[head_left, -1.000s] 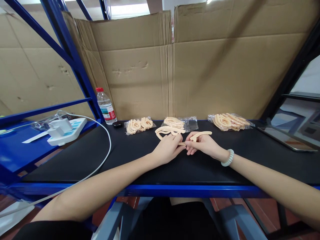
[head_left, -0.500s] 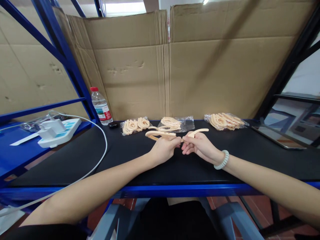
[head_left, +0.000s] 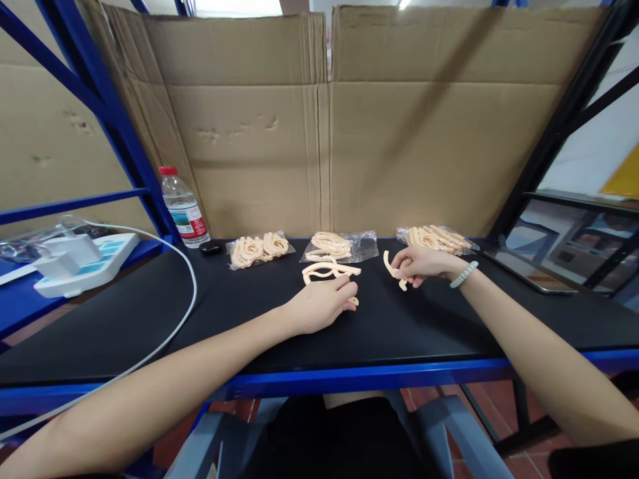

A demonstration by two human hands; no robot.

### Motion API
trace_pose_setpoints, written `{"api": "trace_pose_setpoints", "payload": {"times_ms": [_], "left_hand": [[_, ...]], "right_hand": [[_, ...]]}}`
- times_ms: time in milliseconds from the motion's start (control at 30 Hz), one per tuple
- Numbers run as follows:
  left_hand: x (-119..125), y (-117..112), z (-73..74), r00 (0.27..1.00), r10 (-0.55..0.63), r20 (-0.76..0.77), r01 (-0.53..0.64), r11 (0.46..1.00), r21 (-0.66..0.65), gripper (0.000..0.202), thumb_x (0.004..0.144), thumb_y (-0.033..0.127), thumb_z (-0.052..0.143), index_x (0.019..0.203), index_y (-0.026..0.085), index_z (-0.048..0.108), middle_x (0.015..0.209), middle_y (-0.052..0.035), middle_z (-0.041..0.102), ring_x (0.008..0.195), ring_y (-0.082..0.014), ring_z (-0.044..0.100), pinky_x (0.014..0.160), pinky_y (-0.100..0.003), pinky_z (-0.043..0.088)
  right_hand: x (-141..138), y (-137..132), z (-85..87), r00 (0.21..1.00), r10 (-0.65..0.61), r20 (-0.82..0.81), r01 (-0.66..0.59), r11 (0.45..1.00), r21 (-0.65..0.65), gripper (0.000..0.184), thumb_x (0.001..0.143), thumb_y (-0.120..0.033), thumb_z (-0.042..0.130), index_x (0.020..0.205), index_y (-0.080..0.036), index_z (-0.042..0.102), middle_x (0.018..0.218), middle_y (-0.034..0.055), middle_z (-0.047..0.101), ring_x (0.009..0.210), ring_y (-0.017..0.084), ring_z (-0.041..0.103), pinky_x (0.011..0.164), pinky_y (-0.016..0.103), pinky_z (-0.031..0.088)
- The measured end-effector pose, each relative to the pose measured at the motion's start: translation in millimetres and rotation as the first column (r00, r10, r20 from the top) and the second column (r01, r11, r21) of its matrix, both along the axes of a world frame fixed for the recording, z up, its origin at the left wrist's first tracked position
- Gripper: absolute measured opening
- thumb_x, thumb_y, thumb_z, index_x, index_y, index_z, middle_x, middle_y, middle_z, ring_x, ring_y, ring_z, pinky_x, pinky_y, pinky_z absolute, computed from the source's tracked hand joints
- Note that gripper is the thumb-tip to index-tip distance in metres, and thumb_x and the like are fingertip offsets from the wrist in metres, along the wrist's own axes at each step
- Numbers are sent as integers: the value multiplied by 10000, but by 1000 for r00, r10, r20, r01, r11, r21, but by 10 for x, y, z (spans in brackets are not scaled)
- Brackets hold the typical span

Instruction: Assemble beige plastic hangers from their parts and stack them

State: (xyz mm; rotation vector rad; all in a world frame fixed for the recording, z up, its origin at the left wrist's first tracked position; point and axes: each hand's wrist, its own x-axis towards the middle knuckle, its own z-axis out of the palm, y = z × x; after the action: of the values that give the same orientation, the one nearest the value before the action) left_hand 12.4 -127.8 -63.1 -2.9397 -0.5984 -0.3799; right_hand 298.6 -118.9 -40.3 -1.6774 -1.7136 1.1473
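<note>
My left hand (head_left: 319, 305) is low over the black tabletop, its fingers curled round several beige curved strips (head_left: 329, 267) that look like parts of a folding clothes hanger. One rounded end with a small hole pokes out beside the fingertips. Further right, my right hand (head_left: 423, 263) pinches a short beige curved piece (head_left: 388, 262), hook-like in shape. A rounded beige end shows just under those fingers; I cannot tell whether it belongs to the same piece. A gap of bare tabletop separates the hands.
Clear bags of beige pieces lie along the back: a left bag (head_left: 259, 249), a middle bag (head_left: 339, 246) and a right bag (head_left: 439, 239). A water bottle (head_left: 184, 211) stands back left, near a power strip (head_left: 84, 266) and white cable (head_left: 192, 299). A tablet-like slab (head_left: 532, 273) lies right.
My hands were close together in the middle and are now apart. The right has moved right with its curved piece; the left has lowered toward the tabletop with its strips. The view has shifted slightly.
</note>
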Motion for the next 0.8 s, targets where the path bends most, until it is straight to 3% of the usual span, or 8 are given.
{"api": "trace_pose_setpoints", "payload": {"times_ms": [167,300,400,500,567,667,800], "left_hand": [[10,-27,-4,1000,-17,-15,17,999,29,205,959,319,341,893,179,476,927,-45,535,770,-167,555,607,-259,425],[17,-42,-7,999,-32,7,32,999,29,197,957,307,343,883,177,470,915,-46,528,756,-164,544,632,-267,432],[23,-58,-5,999,-45,26,44,999,19,165,952,271,354,868,176,460,918,-50,529,755,-166,536,636,-270,428],[35,-83,3,998,-54,25,53,998,21,143,946,234,351,878,170,459,929,-60,530,780,-173,536,649,-273,433],[47,-97,7,998,-55,14,54,998,36,149,946,227,342,891,165,467,936,-69,536,793,-179,536,664,-280,441],[64,-102,-4,999,-45,23,43,996,73,166,945,246,351,892,164,485,929,-77,554,816,-190,543,699,-297,449],[87,-78,-61,998,-32,51,27,995,96,147,933,267,411,907,163,512,935,-73,591,876,-198,561,776,-315,454]], "right_hand": [[-63,60,-139,998,-51,44,48,997,66,216,555,-181,790,717,-151,651,576,41,639,471,134,595,393,229,527],[-99,110,-207,987,-137,85,115,967,227,206,606,-191,770,743,-160,620,512,-1,603,345,91,508,308,197,415],[-191,99,-192,982,-172,84,120,896,427,109,737,-236,674,780,-156,615,533,-5,602,319,63,454,320,191,352],[-342,56,-158,985,-161,65,93,807,583,130,820,-272,570,821,-152,621,613,21,632,440,88,527,417,196,391],[-443,14,-142,987,-140,84,57,777,627,172,837,-295,538,803,-151,624,624,30,632,520,107,557,477,200,414],[-572,-64,-132,996,-75,57,28,809,587,258,847,-380,527,781,-150,624,602,24,611,476,94,513,434,194,389],[-718,-151,-148,988,118,-96,-78,936,343,357,801,-489,580,807,-136,631,639,41,630,470,100,537,373,189,398]]}}
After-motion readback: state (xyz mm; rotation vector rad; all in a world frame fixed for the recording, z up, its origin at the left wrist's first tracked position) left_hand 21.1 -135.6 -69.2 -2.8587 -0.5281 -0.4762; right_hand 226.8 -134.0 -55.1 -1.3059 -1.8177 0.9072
